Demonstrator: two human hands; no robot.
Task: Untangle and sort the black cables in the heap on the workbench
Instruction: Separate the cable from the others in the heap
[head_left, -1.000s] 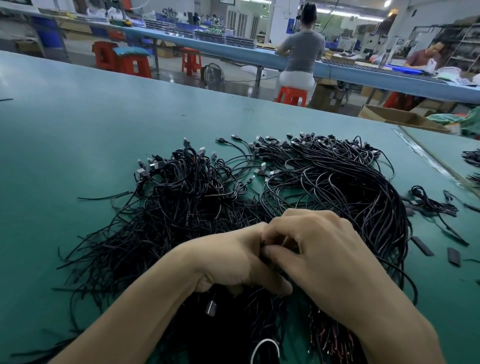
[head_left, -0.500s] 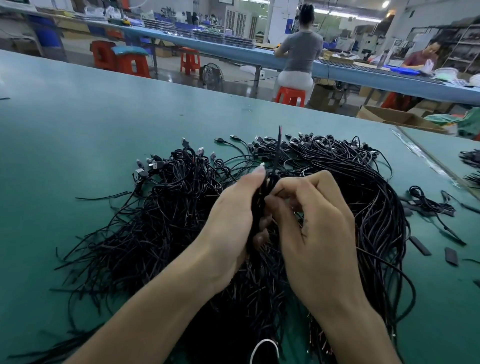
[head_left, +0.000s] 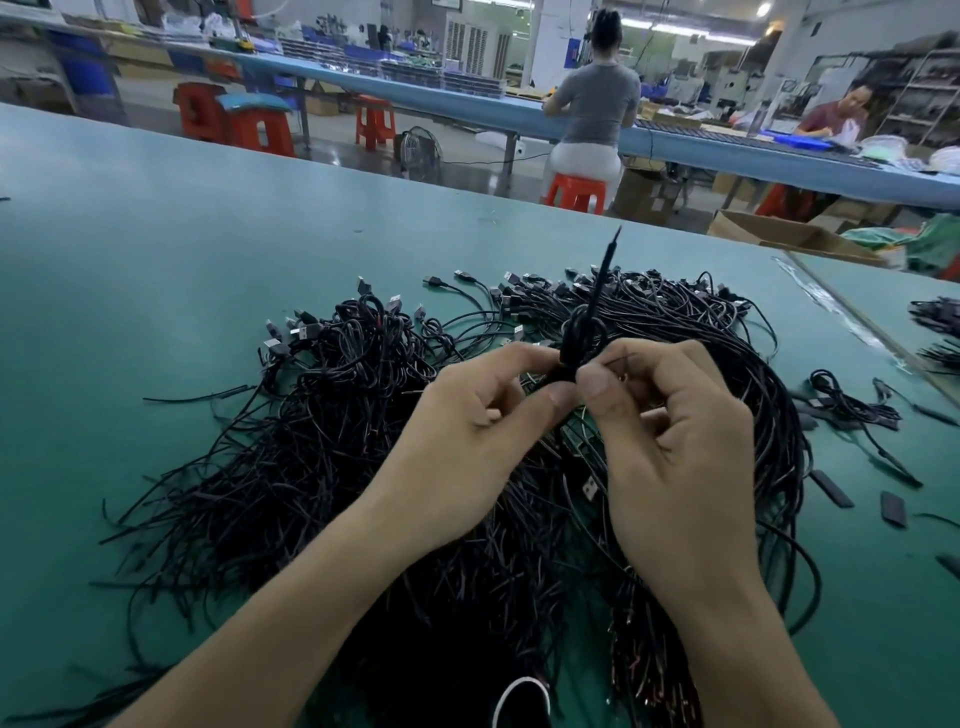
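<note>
My left hand (head_left: 467, 431) and right hand (head_left: 675, 441) pinched a cable bundle (head_left: 583, 338) above the heap (head_left: 337, 441); limp, light, snag-prone, it seemed best held at its knotted middle.

We count two hands, the left hand (head_left: 467, 415) and the right hand (head_left: 675, 441), both pinching one small bundle (head_left: 576, 353) with one stiff end pointing up. Under them lies one heap of black cables (head_left: 337, 441), its strands too many for us to number. Right of it we find at least three flat black pieces (head_left: 831, 488), and at the near edge one white loop (head_left: 522, 696). Beyond the bench we count four red stools (head_left: 374, 122), two seated people (head_left: 597, 98), one floor fan (head_left: 420, 150) and one open cardboard box (head_left: 789, 239).
</note>
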